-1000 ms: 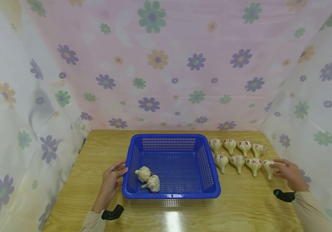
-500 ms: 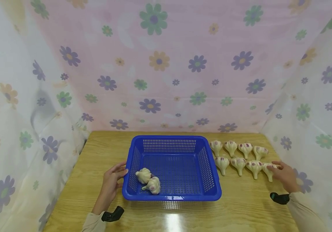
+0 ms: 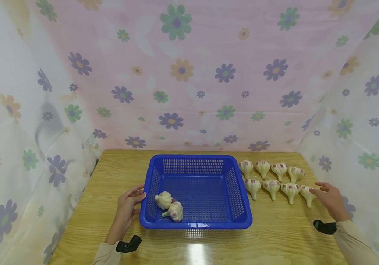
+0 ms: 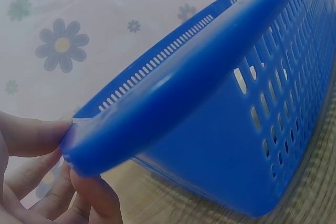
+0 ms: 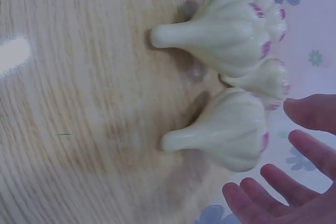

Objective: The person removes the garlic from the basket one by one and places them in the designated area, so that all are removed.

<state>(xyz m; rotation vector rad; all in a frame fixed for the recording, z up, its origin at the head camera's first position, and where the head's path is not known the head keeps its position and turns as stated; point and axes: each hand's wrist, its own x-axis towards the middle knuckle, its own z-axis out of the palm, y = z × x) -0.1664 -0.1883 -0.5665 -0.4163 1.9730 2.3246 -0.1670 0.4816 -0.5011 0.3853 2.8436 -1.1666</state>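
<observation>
My left hand [image 3: 127, 208] pinches the left rim of a blue plastic basket [image 3: 194, 225]; the left wrist view shows thumb and fingers on the rim's corner [image 4: 86, 153]. Two garlic bulbs [image 3: 175, 211] lie inside at the basket's front left. On the right, my right hand [image 3: 332, 198] is held beside the end bulb of the front row, a garlic bulb [image 5: 226, 132] with a pale neck and purple streaks. Its fingers are spread and hold nothing, the thumb close to that bulb in the right wrist view.
Several more garlic bulbs [image 3: 271, 187] lie in two rows right of the basket, necks toward me. All stand on a wood-grain table [image 3: 275, 235]. Flowered cloth [image 3: 196, 92] encloses the back and both sides.
Half a second ago my right hand was further left, at the end bulb; now it has drawn back right with fingers apart. My left hand and the basket have stayed put.
</observation>
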